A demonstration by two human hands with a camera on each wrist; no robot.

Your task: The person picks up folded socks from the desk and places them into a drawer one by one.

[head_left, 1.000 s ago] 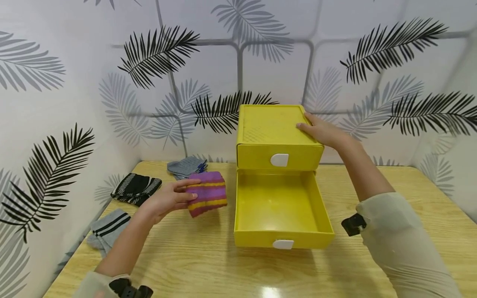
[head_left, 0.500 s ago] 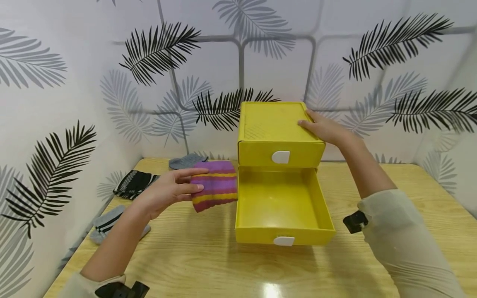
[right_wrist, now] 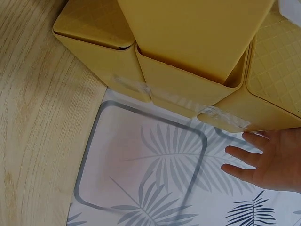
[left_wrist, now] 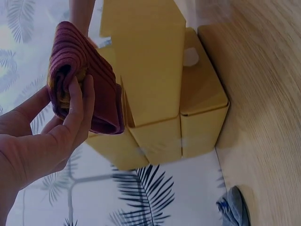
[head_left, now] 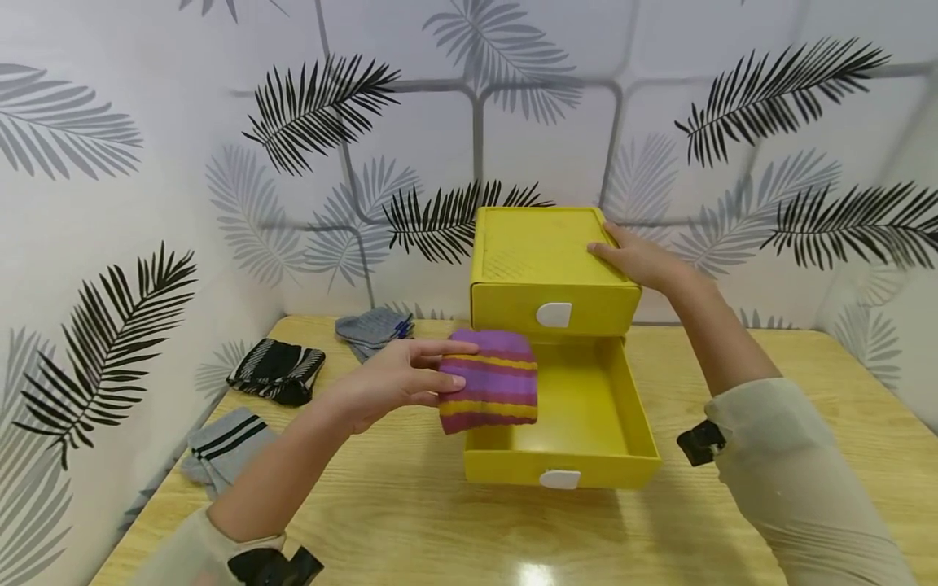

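Observation:
My left hand (head_left: 388,378) pinches a folded pair of purple, maroon and yellow striped socks (head_left: 489,387) between thumb and fingers. The socks hang over the left side of a pulled-out drawer (head_left: 579,415) in a yellow plastic drawer unit (head_left: 542,244). In the left wrist view the socks' ribbed, rolled side (left_wrist: 70,47) faces the camera. My right hand (head_left: 636,259) rests at the right edge of the unit's top, thumb on the upper face. The right wrist view shows this hand's fingers (right_wrist: 242,155) spread and fairly straight beside the unit.
On the table's left lie grey socks with black stripes (head_left: 230,443), a black and white folded pair (head_left: 274,368) and plain grey socks (head_left: 370,327). A closed drawer with a white handle (head_left: 553,314) is above the pulled-out one. A leaf-patterned wall (head_left: 410,122) stands behind.
My left hand has carried the striped socks rightward, from beside the drawer unit to over the drawer's left side. My right hand stays on the unit.

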